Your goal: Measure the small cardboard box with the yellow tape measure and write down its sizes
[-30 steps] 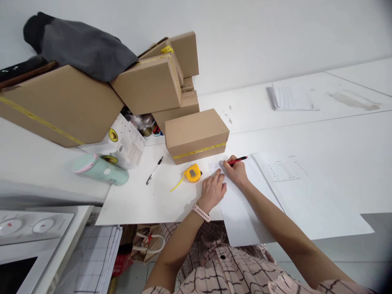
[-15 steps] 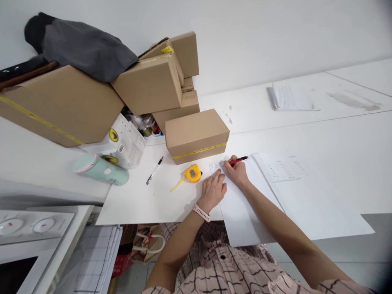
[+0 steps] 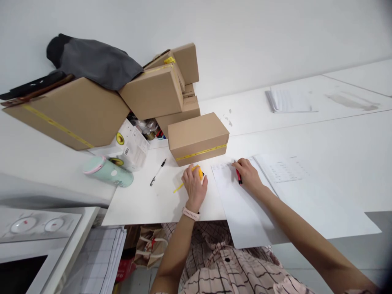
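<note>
My left hand (image 3: pixel 194 188), with a pale pink watch band at the wrist, is curled over a yellow tape measure (image 3: pixel 200 173). Its fingers cover most of the case, and a short length of yellow blade sticks out to the left. Over the papers, my right hand (image 3: pixel 250 176) grips a red pen (image 3: pixel 239 177), which points down toward me. Beneath that hand lies a white sheet (image 3: pixel 241 212) with small writing along its top edge. A closed cardboard box (image 3: pixel 199 136) with yellow tape stands just behind the tape measure.
A black-and-clear pen (image 3: pixel 158 172) and a mint green bottle (image 3: pixel 110 172) lie on the left of the white table. Stacked cartons (image 3: pixel 153 92) with a grey cloth (image 3: pixel 101 61) rise behind. Printed paper (image 3: pixel 309 196) lies at right, and a paper stack (image 3: pixel 288 100) farther back.
My left hand has moved left from the paper onto the tape measure. The red pen in my right hand has swung from pointing right to pointing down. The view has shifted slightly.
</note>
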